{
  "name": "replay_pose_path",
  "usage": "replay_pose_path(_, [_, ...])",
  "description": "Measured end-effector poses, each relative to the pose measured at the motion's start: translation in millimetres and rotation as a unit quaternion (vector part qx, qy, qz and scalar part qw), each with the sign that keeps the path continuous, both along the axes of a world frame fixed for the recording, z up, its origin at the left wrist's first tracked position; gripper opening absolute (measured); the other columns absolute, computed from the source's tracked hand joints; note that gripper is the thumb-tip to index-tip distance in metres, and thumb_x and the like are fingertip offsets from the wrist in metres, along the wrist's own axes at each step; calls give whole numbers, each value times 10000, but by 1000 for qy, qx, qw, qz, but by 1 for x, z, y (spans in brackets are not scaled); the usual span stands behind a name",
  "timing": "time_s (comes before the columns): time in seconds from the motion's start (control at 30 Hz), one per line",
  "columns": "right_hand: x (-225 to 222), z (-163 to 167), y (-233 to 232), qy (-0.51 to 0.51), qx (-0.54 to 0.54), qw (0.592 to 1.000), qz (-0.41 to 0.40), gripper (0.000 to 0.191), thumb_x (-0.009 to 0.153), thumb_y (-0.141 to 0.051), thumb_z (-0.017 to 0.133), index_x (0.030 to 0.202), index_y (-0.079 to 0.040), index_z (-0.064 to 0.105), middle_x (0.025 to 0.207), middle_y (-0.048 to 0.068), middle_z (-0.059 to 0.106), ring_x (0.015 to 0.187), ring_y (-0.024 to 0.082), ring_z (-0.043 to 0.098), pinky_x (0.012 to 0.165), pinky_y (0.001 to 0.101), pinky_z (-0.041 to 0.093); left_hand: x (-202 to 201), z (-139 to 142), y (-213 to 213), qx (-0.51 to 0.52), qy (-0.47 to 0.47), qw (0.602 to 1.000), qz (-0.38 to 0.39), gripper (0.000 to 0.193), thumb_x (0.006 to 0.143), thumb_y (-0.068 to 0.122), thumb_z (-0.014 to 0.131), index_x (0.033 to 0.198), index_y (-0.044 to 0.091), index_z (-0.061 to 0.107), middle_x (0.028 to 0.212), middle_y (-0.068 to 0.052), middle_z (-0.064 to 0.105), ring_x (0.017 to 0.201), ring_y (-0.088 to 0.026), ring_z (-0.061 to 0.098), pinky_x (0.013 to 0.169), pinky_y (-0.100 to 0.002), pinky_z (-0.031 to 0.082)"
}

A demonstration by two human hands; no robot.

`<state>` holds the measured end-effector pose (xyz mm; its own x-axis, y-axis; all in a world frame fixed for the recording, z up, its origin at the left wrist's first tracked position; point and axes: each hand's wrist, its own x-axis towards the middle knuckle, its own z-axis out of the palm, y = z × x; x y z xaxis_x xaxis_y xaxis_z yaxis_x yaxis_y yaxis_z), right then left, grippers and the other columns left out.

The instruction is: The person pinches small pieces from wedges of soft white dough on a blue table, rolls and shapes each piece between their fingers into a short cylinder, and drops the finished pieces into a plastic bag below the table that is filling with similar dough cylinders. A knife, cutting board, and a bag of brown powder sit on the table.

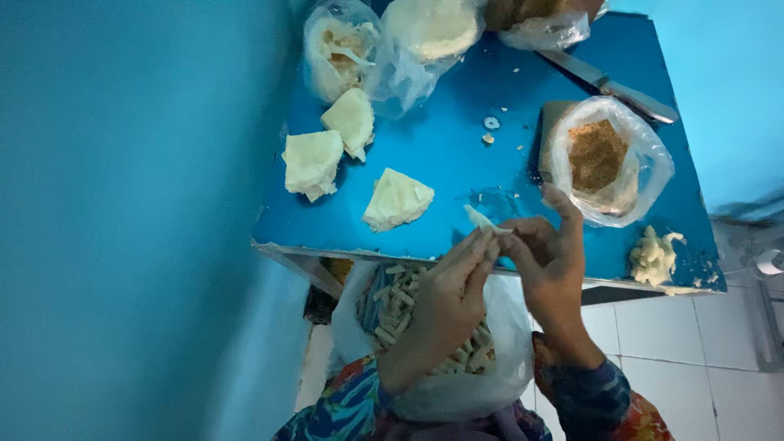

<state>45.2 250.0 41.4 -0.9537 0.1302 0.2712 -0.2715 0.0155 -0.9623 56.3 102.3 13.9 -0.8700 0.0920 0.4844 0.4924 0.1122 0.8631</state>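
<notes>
A small pale strip of dough [480, 219], thin and soft with a pointed end, sits pinched between both hands just above the near edge of the blue tabletop [449, 155]. The left hand [447, 294] presses its fingers together on the strip's end; the right hand [549, 257] curls its fingers [523, 233] against the same end, forefinger raised. How the strip runs inside the grip is hidden. Below the strip, a clear plastic bag [506, 343] holds short pale sticks, partly covered by the left wrist. Beyond the strip lie three folded, wedge-shaped dough pieces [397, 198]. Right of the strip, an open bag of brown crumbs [600, 155]; its far neighbour, a knife [608, 86], is partly cut off.
</notes>
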Motion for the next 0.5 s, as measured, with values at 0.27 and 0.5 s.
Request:
replay_pose_path(0.27, [-3,-8,14,-120,-219,968,37,662,964,23,600,1577,-117,391,977,97,674,881,209,716,764,380,634,-28,-24,4,384,-267,884,-12,242,980,122,728,1161,-16,646,1058,-92,666,922,-145,646,795,-295,552])
replay_pose_path(0.5, [2,-2,28,-43,-280,959,10,596,966,41,603,1506,-99,396,1032,87,654,962,211,710,877,384,651,-59,-23,-36,265,-206,940,64,226,1000,179,691,1161,41,612,1013,-25,644,898,-104,614,785,-279,540])
